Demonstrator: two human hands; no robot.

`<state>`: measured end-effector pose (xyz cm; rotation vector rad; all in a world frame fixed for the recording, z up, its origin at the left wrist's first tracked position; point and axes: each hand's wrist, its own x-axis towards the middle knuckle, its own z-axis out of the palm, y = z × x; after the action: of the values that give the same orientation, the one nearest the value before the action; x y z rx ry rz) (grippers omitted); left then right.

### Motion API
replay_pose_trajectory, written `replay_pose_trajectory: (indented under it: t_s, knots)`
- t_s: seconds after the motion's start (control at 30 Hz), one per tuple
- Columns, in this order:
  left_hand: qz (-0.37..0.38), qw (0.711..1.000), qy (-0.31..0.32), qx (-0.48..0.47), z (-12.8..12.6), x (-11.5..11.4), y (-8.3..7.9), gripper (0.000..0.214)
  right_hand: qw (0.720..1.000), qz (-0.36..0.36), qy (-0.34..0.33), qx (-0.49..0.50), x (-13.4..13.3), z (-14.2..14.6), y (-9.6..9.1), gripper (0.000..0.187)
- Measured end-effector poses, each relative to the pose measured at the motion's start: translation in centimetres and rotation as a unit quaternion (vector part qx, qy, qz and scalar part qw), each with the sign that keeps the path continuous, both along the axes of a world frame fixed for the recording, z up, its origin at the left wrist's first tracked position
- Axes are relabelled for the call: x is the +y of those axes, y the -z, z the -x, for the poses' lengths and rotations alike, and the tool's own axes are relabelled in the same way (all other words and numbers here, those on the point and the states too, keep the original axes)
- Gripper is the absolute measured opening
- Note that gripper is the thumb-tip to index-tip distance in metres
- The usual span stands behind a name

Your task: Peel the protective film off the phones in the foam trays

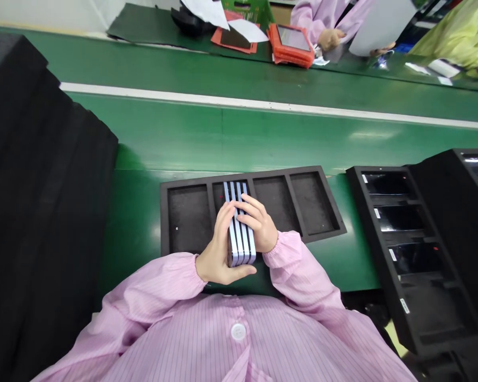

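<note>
Several smartphones (241,241) with pale blue edges stand pressed side by side in a stack, edges facing up. My left hand (220,252) is closed along the stack's left side, its thumb across the near end. From the right, my right hand (261,225) grips the same stack, fingers lying over the top edges. Beneath the stack lies a black foam tray (189,220) with several rectangular compartments. The stack is over its second compartment from the left; whether it touches the tray is hidden.
Tall black foam trays (43,212) are piled at the left. At the right, another foam tray (412,185) holds phones (400,218). Across the green bench (163,127) lie orange-framed items (290,45); behind them is a co-worker's hand (330,38).
</note>
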<state>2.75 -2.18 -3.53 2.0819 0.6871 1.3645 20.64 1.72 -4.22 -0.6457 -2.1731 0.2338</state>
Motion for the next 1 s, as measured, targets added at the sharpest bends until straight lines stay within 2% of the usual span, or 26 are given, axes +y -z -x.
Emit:
replay_pose_trajectory:
  t_s: [0.17,0.3,0.4,0.53,0.8,1.0]
  knots:
    - [-0.087,0.996,-0.007,-0.015,-0.3,0.3,-1.7,0.108,0.998,-0.052,0.024,-0.009,-0.3,-0.1,-1.7,0.044]
    - [-0.108,0.994,0.001,-0.028,-0.6,0.4,-2.5,0.108,0.992,-0.118,0.037,-0.006,-0.6,-0.3,-3.3,0.034]
    - [-0.098,0.995,0.016,-0.028,-0.8,0.4,-2.7,0.111,0.995,-0.086,0.041,-0.027,-0.8,-0.7,-3.6,0.036]
    - [-0.050,0.998,0.031,-0.025,-0.7,0.3,-2.8,0.113,0.997,-0.041,0.043,-0.041,-0.7,-1.0,-3.3,0.041]
    - [0.014,0.997,0.075,-0.021,-0.7,0.8,-2.8,0.111,0.992,-0.104,0.068,-0.014,-0.4,-0.5,-4.2,0.038]
    - [-0.020,0.998,0.065,-0.012,-0.7,1.2,-3.0,0.103,0.984,-0.156,0.082,-0.009,-0.1,-0.2,-4.4,0.027]
